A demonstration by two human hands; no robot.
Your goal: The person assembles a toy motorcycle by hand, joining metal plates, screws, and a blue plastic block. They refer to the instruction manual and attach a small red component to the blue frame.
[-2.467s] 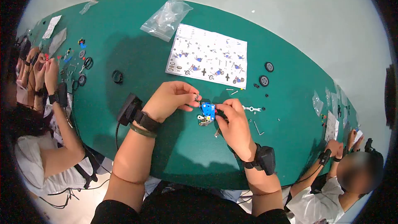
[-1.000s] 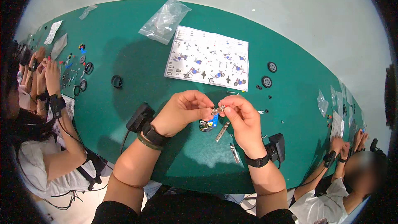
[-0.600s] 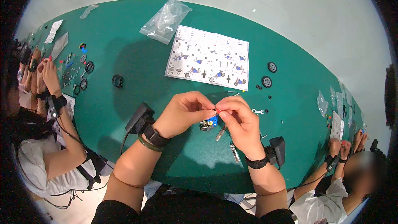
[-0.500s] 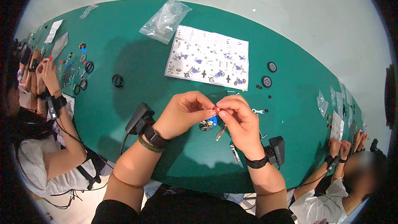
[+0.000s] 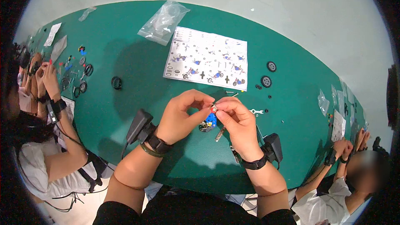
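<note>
My left hand [image 5: 186, 110] and my right hand [image 5: 238, 121] meet over the table, thumbs and forefingers pinched together. Between the fingertips is a small red piece [image 5: 214, 110] with a silvery bit on it, partly covered by the fingers. Just below the pinch shows a blue, black and yellow toy assembly [image 5: 209, 121]. A perforated metal strip [image 5: 220, 134] slants beside my right thumb. Another metal part [image 5: 234, 153] lies partly hidden by my right wrist. To the right of my right hand is a small wrench [image 5: 256, 111].
A printed instruction sheet [image 5: 204, 60] lies beyond my hands, with a clear plastic bag [image 5: 163, 23] behind it. Two wheels [image 5: 266, 81] and small black pieces sit to the right. A black ring [image 5: 116, 83] is at left. People work at both sides [image 5: 52, 83].
Both hands have shifted slightly left and turned the red piece, so a silvery bit shows at its top. My right wrist now covers more of the metal part below it.
</note>
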